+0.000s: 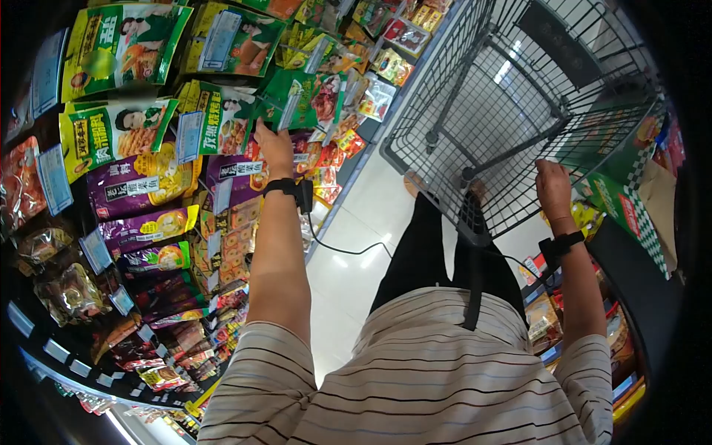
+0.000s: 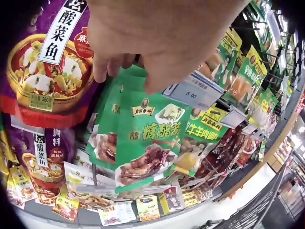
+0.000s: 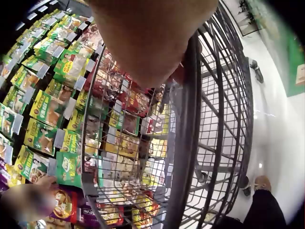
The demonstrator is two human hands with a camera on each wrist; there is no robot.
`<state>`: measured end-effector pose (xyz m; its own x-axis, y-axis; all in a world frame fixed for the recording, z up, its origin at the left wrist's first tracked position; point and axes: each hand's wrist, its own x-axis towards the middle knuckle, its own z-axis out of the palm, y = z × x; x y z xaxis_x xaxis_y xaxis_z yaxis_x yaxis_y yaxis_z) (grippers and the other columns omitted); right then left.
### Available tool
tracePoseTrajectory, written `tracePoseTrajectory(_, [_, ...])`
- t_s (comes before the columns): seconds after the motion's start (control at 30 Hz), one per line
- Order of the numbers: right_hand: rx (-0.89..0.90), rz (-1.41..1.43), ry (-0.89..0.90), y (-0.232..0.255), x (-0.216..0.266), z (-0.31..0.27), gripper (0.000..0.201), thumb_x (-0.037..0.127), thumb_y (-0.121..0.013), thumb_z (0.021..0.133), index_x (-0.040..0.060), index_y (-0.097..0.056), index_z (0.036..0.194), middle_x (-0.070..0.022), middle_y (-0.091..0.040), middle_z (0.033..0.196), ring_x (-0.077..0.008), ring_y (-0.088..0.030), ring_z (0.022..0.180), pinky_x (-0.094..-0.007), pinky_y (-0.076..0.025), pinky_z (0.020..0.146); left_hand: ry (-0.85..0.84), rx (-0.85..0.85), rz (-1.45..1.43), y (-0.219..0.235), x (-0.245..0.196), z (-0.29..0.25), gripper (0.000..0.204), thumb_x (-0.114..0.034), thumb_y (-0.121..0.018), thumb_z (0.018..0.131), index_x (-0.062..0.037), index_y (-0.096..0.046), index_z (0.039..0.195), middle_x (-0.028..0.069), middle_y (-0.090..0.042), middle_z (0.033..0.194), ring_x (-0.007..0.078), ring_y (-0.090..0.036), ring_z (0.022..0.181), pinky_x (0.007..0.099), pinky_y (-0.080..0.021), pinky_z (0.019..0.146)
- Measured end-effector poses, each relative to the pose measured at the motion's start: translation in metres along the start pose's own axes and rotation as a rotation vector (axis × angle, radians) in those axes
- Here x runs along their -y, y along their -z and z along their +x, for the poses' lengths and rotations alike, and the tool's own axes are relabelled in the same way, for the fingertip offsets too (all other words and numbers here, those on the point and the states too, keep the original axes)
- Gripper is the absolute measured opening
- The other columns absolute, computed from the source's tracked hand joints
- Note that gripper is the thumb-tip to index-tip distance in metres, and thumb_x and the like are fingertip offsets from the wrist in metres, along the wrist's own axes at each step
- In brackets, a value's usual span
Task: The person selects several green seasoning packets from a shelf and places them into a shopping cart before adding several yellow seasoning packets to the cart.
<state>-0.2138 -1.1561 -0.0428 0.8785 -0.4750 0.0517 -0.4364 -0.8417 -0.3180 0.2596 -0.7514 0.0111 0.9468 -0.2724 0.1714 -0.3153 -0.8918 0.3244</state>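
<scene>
My left hand (image 1: 276, 151) reaches into the shelf display on the left and pinches the top of a green seasoning packet (image 2: 150, 157). Its thumb lies in front of the packet, with the other fingers curled behind; another green packet hangs right behind it. Purple pickled-fish seasoning bags (image 2: 50, 71) hang beside this hand. On the other side, my right hand (image 1: 553, 190) has its fingers curled round the rim bar of a wire shopping cart (image 1: 512, 137). In the right wrist view, the hand covers the top of that dark bar, so the fingertips are hidden.
Blue-and-white price tags (image 2: 193, 94) stick out between rows of hanging packets. The cart stands close in front of my legs on pale floor tiles (image 1: 356, 237). A green checkered display box (image 1: 627, 222) stands at the right, beyond the cart.
</scene>
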Motion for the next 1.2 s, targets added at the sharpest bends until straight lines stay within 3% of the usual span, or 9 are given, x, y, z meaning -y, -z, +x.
tracePoseTrajectory(0.1, [0.105,-0.083,-0.121,-0.003,0.011,0.0,0.015,0.008,-0.063,0.083,0.0088,-0.059,0.098,-0.011,-0.064,0.082,-0.0317,-0.064,0.079,-0.0437,-0.052,0.075,-0.028,-0.005,0.028,0.003,-0.005,0.007,0.07,-0.002,-0.067,0.082,0.005,-0.033,0.143,0.0322,-0.039,0.139,0.0483,-0.042,0.126,0.0478,-0.04,0.106])
tracePoseTrajectory(0.13, [0.048,-0.094,-0.084,-0.004,0.011,0.0,0.013,0.009,-0.063,0.084,0.0085,-0.058,0.096,-0.0108,-0.064,0.08,-0.0318,-0.064,0.075,-0.0433,-0.052,0.067,-0.02,0.04,0.029,0.004,-0.006,0.011,0.072,-0.003,-0.068,0.084,0.0038,-0.031,0.144,0.0309,-0.035,0.143,0.0474,-0.042,0.128,0.0468,-0.04,0.107])
tracePoseTrajectory(0.23, [0.09,-0.113,-0.113,-0.005,0.012,0.0,0.013,0.01,-0.064,0.084,0.0086,-0.058,0.096,-0.0107,-0.065,0.081,-0.0316,-0.065,0.076,-0.043,-0.052,0.068,0.013,0.025,0.031,0.004,-0.008,0.018,0.071,-0.007,-0.069,0.087,0.004,-0.03,0.145,0.0301,-0.036,0.143,0.0467,-0.043,0.127,0.047,-0.041,0.106])
tracePoseTrajectory(0.47, [0.096,-0.106,-0.171,-0.007,0.012,0.003,0.013,0.01,-0.064,0.084,0.0094,-0.059,0.096,-0.0098,-0.065,0.079,-0.0311,-0.065,0.075,-0.0432,-0.052,0.067,-0.143,0.092,0.249,-0.004,0.013,0.04,0.075,-0.019,-0.071,0.089,0.0032,-0.029,0.147,0.0298,-0.041,0.139,0.046,-0.042,0.127,0.0478,-0.038,0.105])
tracePoseTrajectory(0.57, [0.079,-0.102,-0.158,-0.004,0.012,0.006,0.013,0.01,-0.064,0.084,0.0093,-0.059,0.096,-0.0103,-0.065,0.078,-0.0313,-0.065,0.074,-0.0435,-0.051,0.066,-0.03,0.121,0.285,-0.005,-0.003,0.044,0.08,-0.023,-0.073,0.086,0.0013,-0.028,0.148,0.0301,-0.042,0.138,0.0466,-0.042,0.127,0.0487,-0.037,0.106])
tracePoseTrajectory(0.67, [0.059,-0.108,-0.146,-0.007,0.007,0.007,0.013,0.01,-0.063,0.084,0.0092,-0.058,0.096,-0.0107,-0.064,0.078,-0.0319,-0.064,0.073,-0.0437,-0.051,0.064,-0.036,0.12,0.335,-0.003,-0.005,0.045,0.078,-0.026,-0.074,0.085,0.0003,-0.032,0.145,0.0291,-0.046,0.134,0.047,-0.043,0.125,0.0496,-0.038,0.104])
tracePoseTrajectory(0.87, [0.067,-0.143,-0.137,-0.008,0.005,0.015,0.014,0.012,-0.065,0.084,0.0099,-0.058,0.096,-0.0113,-0.065,0.079,-0.0324,-0.065,0.073,-0.0439,-0.051,0.065,-0.082,0.095,0.334,0.001,-0.005,0.045,0.058,-0.019,-0.075,0.083,-0.0006,-0.044,0.128,0.0257,-0.053,0.125,0.0463,-0.049,0.118,0.0495,-0.042,0.097])
tracePoseTrajectory(1.07, [0.05,-0.147,-0.139,-0.012,0.002,0.019,0.014,0.012,-0.066,0.084,0.0098,-0.056,0.095,-0.0113,-0.064,0.078,-0.0329,-0.064,0.072,-0.0441,-0.051,0.064,-0.197,-0.021,0.223,-0.005,0.002,0.041,0.053,-0.014,-0.074,0.085,0.0027,-0.045,0.126,0.0253,-0.059,0.116,0.0428,-0.054,0.114,0.0464,-0.045,0.094])
tracePoseTrajectory(1.2, [0.06,-0.143,-0.142,-0.013,0.0,0.021,0.014,0.013,-0.065,0.085,0.0097,-0.055,0.094,-0.0111,-0.064,0.078,-0.033,-0.064,0.072,-0.0445,-0.051,0.064,-0.118,0.05,0.125,-0.01,0.016,0.041,0.053,-0.015,-0.075,0.085,0.0057,-0.047,0.125,0.0267,-0.061,0.115,0.0446,-0.054,0.114,0.046,-0.045,0.096])
